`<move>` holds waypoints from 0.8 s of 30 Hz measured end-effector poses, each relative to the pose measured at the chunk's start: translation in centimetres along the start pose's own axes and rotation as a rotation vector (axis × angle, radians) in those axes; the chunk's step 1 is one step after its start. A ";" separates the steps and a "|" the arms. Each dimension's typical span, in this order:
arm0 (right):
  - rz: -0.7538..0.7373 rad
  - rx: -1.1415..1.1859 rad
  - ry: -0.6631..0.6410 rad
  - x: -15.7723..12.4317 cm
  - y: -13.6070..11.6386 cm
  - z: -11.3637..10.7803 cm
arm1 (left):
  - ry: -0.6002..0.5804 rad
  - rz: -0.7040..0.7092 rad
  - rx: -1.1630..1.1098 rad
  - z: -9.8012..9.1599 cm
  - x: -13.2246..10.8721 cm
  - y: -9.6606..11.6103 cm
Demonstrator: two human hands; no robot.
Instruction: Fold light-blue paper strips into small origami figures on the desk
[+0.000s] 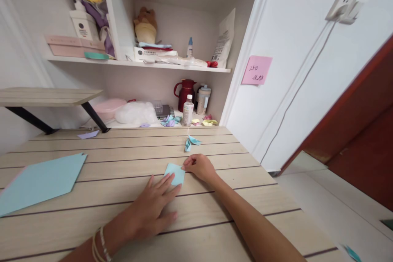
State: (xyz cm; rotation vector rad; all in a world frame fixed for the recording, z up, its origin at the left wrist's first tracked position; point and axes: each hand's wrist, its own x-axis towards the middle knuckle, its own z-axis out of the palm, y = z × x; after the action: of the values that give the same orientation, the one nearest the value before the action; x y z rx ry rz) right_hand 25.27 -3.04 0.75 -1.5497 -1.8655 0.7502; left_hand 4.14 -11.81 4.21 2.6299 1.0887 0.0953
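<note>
Small blue paper under both hands on a striped tabletop

White shelving rises behind the wood-look table, whose boards are divided by dark lines. At the back left, a raised wooden stand rests on black legs. Larger blue sheets lie at the table's left side, a pink edge showing along them.

The left hand lies palm down near the middle, fingers spread, fingertips on the lower left of the small paper, thumb well apart. The right hand comes in from the other side, thumb and index finger pinched together on the paper's right edge.

On the lower shelf, a red jug stands behind a clear bottle with a white cap. Just beyond the right hand sit folded blue pieces; a lavender scrap lies by the stand's leg.
</note>
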 end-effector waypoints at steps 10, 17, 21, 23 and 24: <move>-0.590 -0.376 -0.095 -0.8 -1.3 1.4 | 0.000 -0.002 -0.013 1.1 0.1 -0.7; -0.375 -0.508 -0.244 0.0 -0.9 0.5 | 0.011 -0.005 -0.014 1.1 0.0 -0.2; -0.418 -0.557 -0.250 0.1 -0.9 0.4 | 0.013 -0.027 -0.022 1.0 -0.1 0.0; -0.501 -0.588 -0.231 -0.1 -1.0 0.5 | 0.013 -0.010 -0.012 1.1 -0.1 -0.1; -0.542 -0.601 -0.225 -0.2 -1.1 0.5 | 0.018 0.005 -0.004 1.1 -0.2 -0.2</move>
State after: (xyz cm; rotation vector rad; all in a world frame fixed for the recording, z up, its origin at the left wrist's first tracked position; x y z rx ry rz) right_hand 24.18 -3.40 1.21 -1.1932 -2.6891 0.1138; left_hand 4.08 -12.07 3.07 2.6328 1.0868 0.1219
